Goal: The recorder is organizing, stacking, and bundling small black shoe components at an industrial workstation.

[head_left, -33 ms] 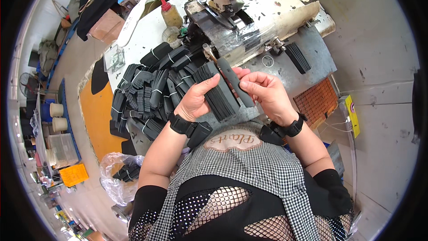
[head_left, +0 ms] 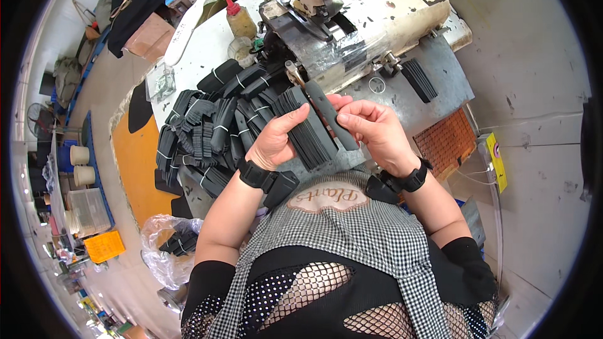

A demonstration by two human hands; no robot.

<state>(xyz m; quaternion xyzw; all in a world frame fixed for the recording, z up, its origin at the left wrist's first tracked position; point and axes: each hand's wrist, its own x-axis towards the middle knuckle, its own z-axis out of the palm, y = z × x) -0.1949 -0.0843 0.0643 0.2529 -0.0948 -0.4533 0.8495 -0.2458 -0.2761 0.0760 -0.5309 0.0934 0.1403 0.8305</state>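
A thick stack of flat black strips [head_left: 306,133] is in my left hand [head_left: 274,141], with the thumb across its upper face and the other fingers hidden underneath. My right hand [head_left: 379,130] pinches a single black strip [head_left: 330,116] between thumb and fingers, along the right side of the stack. This strip is long, with rounded ends and small marks on its face. Left of my hands lies a heap of black strip bundles [head_left: 223,124], several tied with thin white bands. Just beyond the strips is the sewing machine [head_left: 370,44].
A bottle with a red nozzle [head_left: 240,22] stands behind the heap beside a small clear jar [head_left: 242,50]. Another small stack of black strips [head_left: 419,81] rests on the grey metal plate [head_left: 449,91] at right. A clear plastic bag [head_left: 160,232] holding black pieces is at lower left.
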